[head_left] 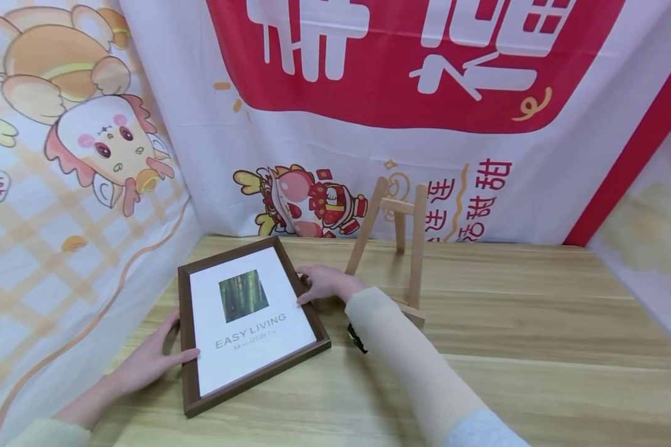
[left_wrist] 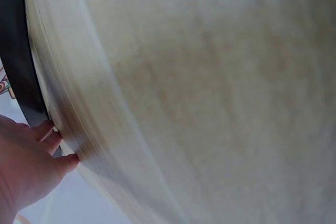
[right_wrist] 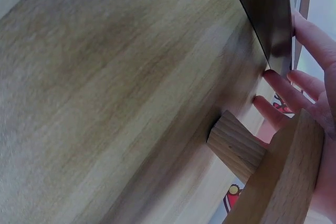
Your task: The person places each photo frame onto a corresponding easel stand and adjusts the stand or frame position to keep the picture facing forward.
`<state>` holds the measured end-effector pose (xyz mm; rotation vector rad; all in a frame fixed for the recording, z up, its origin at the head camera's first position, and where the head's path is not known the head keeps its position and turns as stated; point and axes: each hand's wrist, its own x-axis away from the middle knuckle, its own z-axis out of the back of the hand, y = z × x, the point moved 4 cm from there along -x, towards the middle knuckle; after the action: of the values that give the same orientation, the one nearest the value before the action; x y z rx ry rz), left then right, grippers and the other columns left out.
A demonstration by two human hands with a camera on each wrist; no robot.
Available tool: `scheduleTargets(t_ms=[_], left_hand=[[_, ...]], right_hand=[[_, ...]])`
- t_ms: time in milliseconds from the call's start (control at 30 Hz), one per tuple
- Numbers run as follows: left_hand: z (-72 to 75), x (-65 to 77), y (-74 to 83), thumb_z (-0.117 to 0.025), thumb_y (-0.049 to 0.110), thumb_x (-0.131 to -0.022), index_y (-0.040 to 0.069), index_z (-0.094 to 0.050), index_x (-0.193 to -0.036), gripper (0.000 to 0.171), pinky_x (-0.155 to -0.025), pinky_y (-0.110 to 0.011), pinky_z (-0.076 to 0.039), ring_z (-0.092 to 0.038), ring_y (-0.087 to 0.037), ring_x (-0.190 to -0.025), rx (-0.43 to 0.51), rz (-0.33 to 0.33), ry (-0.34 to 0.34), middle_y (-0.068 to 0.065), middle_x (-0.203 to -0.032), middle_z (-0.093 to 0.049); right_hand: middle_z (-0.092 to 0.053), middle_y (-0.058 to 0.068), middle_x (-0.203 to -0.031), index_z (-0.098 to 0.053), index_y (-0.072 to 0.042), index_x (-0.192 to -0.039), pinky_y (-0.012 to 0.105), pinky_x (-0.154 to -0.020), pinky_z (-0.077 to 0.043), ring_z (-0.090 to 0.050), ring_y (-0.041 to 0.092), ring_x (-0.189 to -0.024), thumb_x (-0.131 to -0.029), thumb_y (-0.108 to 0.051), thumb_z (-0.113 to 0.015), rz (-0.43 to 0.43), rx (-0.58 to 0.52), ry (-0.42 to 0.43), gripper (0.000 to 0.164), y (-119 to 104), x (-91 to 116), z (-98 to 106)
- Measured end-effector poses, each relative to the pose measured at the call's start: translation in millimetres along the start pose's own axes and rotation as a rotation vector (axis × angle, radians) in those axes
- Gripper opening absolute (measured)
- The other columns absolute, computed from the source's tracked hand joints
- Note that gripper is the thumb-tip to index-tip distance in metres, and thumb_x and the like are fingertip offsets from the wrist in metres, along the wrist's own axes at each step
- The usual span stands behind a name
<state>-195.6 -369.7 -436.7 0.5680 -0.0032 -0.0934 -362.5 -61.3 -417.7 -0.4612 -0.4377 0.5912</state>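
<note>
A dark brown picture frame [head_left: 187, 323] lies face up on the wooden table, slightly turned, its white sheet printed with a bamboo picture and "EASY LIVING". My left hand [head_left: 151, 355] grips its left side, thumb over the border and fingers at the outer edge. In the left wrist view, the fingertips of the left hand [left_wrist: 34, 158] meet the tabletop beside the dark frame edge [left_wrist: 18, 51]. On the opposite side, my right hand [head_left: 327, 282] holds the frame's right border, thumb on top. The right wrist view shows the right hand's fingers [right_wrist: 286, 90] low against the frame's side [right_wrist: 270, 19].
A small wooden easel [head_left: 418, 248] stands just right of the frame, its lower part behind my right forearm. One easel foot [right_wrist: 236, 142] is close below the right fingers. Printed cloth [head_left: 335, 143] hangs behind the table [head_left: 537, 310] and along both sides.
</note>
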Motion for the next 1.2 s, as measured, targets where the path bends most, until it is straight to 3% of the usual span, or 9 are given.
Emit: scheduleTargets(t_ms=[467, 867, 1200], left_hand=[[0.1, -5.0, -4.7, -0.073, 0.044, -0.084, -0.015, -0.009, -0.148, 0.108, -0.099, -0.072, -0.023, -0.021, -0.062, -0.129, -0.003, 0.03, -0.016, -0.043, -0.146, -0.018], [-2.4, -5.3, -6.3, -0.076, 0.038, -0.083, -0.015, -0.012, -0.147, 0.105, -0.102, -0.072, -0.019, -0.019, -0.061, -0.131, 0.072, 0.043, -0.021, -0.042, -0.146, -0.019], [-2.3, -5.5, -3.2, -0.077, 0.036, -0.081, -0.016, -0.014, -0.147, 0.105, -0.102, -0.071, -0.02, -0.019, -0.061, -0.131, 0.097, 0.075, -0.012, -0.043, -0.146, -0.019]], right_hand=[[-0.048, 0.006, -0.144, -0.038, -0.02, -0.15, 0.045, -0.108, -0.036, -0.045, 0.022, -0.129, -0.086, -0.039, -0.074, -0.038, -0.01, 0.008, 0.076, 2.0, -1.4, 1.3], [-0.048, 0.004, -0.146, -0.041, -0.017, -0.149, 0.041, -0.11, -0.034, -0.043, 0.021, -0.133, -0.086, -0.04, -0.073, -0.058, 0.032, 0.004, 0.075, 0.3, -1.3, 0.4], [-0.048, 0.005, -0.145, -0.043, -0.016, -0.148, 0.04, -0.109, -0.035, -0.044, 0.021, -0.131, -0.086, -0.036, -0.074, -0.086, -0.009, 0.005, 0.073, -0.2, 1.4, 1.7]])
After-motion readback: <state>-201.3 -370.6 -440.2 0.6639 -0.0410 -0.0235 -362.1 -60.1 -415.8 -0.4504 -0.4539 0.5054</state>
